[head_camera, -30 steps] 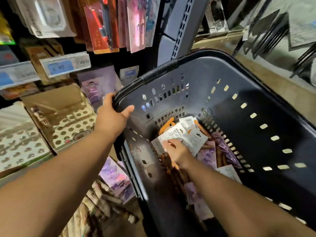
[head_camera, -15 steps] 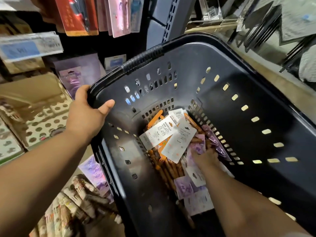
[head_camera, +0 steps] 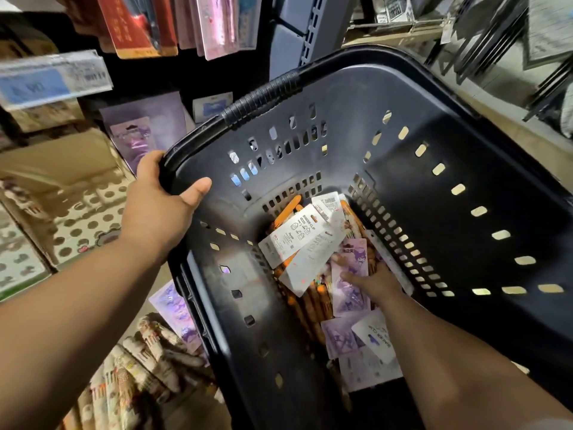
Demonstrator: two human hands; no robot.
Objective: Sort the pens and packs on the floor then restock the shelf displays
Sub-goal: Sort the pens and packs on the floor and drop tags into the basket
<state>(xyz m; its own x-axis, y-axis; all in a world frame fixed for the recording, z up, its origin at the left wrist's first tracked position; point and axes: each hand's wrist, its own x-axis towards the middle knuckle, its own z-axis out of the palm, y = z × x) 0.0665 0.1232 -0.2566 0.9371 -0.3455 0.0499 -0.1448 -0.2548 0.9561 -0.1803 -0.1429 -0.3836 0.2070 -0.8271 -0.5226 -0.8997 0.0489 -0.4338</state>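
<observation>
Pens (head_camera: 148, 361) in pale patterned barrels lie heaped on the floor at the lower left, just outside the basket, with a purple pack (head_camera: 176, 311) lying flat beside them against the basket's outer wall. Above them on the shelf sits a cardboard display box (head_camera: 83, 218) with a dotted front, and higher up a blurred blue price tag (head_camera: 52, 79) and hanging carded packs (head_camera: 217, 23).

The left hand (head_camera: 161, 209) grips the near-left corner of the black basket (head_camera: 434, 150): its fingers curl over the rim to the outside and the thumb presses on the inner wall. The basket is tilted, its ribbed handle (head_camera: 263, 91) folded along the far rim.

On the basket floor, white binder clip packs (head_camera: 294, 240) lie across a bed of orange pens (head_camera: 310, 302). To their right is a purple character pack (head_camera: 352, 274), with more purple and white packs below it.

The right hand (head_camera: 376, 282) reaches down to this pack; its thumb lies on the pack's face, the fingers slip past its right edge towards the perforated wall. I cannot tell whether they clamp it.
</observation>
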